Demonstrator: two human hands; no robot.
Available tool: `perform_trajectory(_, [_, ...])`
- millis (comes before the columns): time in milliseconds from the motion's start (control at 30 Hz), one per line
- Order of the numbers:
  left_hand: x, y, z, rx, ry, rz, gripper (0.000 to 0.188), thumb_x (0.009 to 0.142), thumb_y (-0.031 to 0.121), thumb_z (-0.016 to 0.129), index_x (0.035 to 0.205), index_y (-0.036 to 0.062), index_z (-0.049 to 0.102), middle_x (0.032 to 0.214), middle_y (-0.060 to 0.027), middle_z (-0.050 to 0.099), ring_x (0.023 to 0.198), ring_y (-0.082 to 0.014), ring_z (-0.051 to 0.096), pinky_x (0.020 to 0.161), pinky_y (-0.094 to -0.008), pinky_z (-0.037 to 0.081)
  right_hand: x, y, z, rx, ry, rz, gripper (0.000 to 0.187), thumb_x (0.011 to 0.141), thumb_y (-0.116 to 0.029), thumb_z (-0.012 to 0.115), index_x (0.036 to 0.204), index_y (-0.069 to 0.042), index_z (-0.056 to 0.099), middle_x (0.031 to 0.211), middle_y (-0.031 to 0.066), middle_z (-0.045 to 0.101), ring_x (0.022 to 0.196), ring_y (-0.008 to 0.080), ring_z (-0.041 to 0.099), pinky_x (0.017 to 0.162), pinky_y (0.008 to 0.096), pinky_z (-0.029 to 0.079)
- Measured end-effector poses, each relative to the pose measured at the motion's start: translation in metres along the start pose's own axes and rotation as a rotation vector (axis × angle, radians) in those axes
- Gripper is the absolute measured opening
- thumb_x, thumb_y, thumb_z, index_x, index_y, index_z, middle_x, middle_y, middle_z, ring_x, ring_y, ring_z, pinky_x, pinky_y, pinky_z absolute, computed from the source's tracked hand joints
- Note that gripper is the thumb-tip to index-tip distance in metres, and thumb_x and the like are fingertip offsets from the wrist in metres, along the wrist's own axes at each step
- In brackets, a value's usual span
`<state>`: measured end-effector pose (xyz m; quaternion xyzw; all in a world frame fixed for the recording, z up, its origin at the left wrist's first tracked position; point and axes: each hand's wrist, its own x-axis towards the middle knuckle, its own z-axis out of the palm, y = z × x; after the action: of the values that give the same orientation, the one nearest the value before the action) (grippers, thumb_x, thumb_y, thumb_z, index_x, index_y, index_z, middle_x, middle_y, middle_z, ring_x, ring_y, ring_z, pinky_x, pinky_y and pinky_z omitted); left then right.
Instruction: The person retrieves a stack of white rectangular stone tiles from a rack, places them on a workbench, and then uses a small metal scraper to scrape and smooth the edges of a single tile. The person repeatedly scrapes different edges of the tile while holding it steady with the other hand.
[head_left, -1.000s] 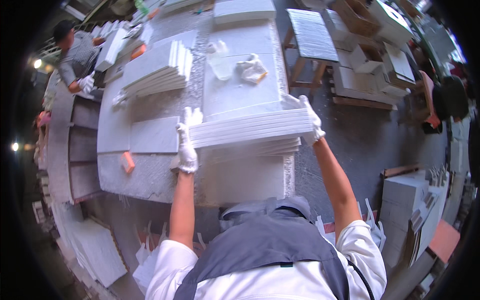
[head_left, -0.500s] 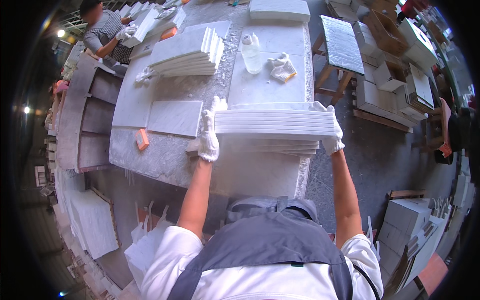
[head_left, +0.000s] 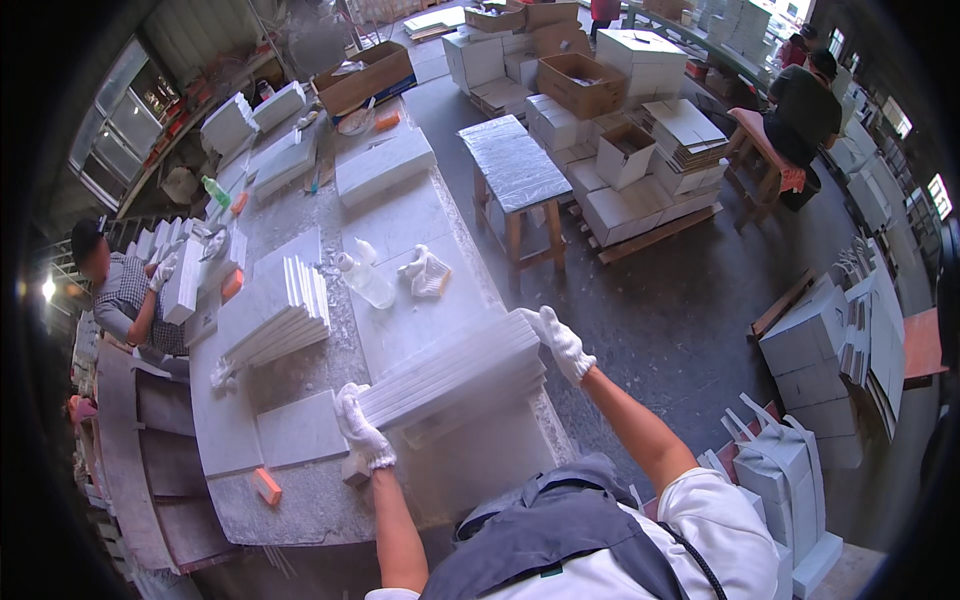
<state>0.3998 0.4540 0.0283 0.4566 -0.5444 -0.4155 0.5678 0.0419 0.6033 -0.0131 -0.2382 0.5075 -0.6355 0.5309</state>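
A stack of white marble-like tiles (head_left: 455, 375) lies slanted near the front of the stone-topped table, its long edges slightly stepped. My left hand (head_left: 362, 428), in a white knit glove, grips the stack's left end. At the far right corner, my right hand (head_left: 562, 346), gloved alike, holds the other end with its fingertips; its thumb is hard to make out. Beyond the stack are a clear plastic bottle (head_left: 368, 282) and a crumpled white glove (head_left: 425, 272). Left of my left hand lies a flat white tile (head_left: 302, 430).
A fanned tile stack (head_left: 275, 310) and an orange block (head_left: 266, 486) are on the table's left side. A person (head_left: 135, 290) handles tiles at far left. Beyond the table's right edge stand a wooden stool (head_left: 512, 165) and a pallet of boxes (head_left: 630, 200).
My view has swung to the right, so the table now appears slanted. The tiles, earlier squared and level between my hands, now look tilted and more stepped. Both hands stay at the ends.
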Motion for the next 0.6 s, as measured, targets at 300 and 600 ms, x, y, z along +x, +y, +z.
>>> perform_trajectory(300, [0.004,-0.013,-0.001,0.01,0.003,0.071,0.03,0.108,0.026,0.046,0.114,0.0008,0.063,0.103,-0.0099,0.068,0.093,-0.0194,0.065,0.087,-0.0359,0.052,-0.051,0.004,-0.015,-0.387,0.001,-0.075,0.125,0.075,-0.049,0.089,0.164,-0.012,0.011,0.167,0.0189,0.026,0.155,0.0301,0.022,0.125,0.0415,0.024])
perform_trajectory(600, [0.004,-0.011,0.002,0.071,0.023,0.132,0.034,0.11,0.026,0.044,0.114,-0.0019,0.063,0.102,-0.0108,0.067,0.092,-0.0198,0.064,0.085,-0.0358,0.053,-0.016,-0.034,0.019,-0.779,-0.125,-0.152,0.116,0.071,-0.026,0.091,0.161,-0.009,0.02,0.16,0.0156,0.036,0.149,0.025,0.035,0.12,0.0354,0.034])
